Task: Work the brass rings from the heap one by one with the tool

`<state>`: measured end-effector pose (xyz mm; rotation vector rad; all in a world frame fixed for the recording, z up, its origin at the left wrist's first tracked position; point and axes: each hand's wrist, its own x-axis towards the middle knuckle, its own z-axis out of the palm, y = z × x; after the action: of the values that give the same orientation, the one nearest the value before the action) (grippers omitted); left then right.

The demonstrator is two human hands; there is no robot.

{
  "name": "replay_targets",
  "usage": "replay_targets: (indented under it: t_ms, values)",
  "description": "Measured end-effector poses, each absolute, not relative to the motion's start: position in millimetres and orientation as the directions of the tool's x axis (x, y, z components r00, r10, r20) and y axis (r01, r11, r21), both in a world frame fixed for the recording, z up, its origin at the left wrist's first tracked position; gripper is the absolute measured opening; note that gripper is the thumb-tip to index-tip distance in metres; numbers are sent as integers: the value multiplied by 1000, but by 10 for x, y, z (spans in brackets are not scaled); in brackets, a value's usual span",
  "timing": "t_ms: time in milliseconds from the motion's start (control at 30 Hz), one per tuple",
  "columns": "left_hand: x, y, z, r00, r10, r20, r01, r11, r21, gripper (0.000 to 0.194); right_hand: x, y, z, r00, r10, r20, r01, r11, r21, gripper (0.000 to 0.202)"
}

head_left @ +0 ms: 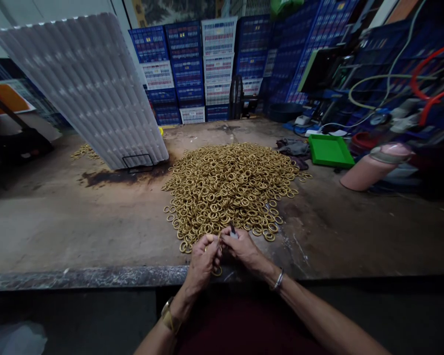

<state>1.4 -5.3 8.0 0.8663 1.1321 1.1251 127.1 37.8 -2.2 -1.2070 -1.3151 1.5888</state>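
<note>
A large heap of brass-coloured rings (229, 182) lies on the worktable in front of me. At its near edge, my left hand (204, 257) is closed in a pinch on a brass-coloured ring (219, 238). My right hand (246, 250) meets it there, its fingers wrapped round a small tool (234, 233) with a grey body and a dark end; its exact kind is unclear. The fingertips of both hands nearly touch at the ring. Just under my left fingers shows another ring (217, 271), and I cannot tell whether it is held.
A tall stack of ribbed whitish trays (85, 88) leans in a wire stand at left. Blue and white crates (218, 69) line the back. To the right are a green tray (331, 150), a pink bottle (373, 167) and hoses. The worktable's front edge (96, 277) runs close below my hands.
</note>
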Motion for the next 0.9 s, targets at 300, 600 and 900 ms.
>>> replay_targets:
  t_ms: [300, 600, 900]
  values:
    - [30, -55, 169, -8, 982, -188, -81, 186, 979, 30, 1277, 415, 21, -288, 954, -84, 220, -20, -975, 22]
    - [24, -68, 106, 91, 962, -257, -162, 268, 950, 34, 1275, 381, 34, -282, 949, -144, 150, -104, -983, 24]
    - [0, -74, 112, 50, 968, -247, -156, 252, 955, 32, 1360, 436, -1, -171, 985, -37, 356, 27, -934, 17]
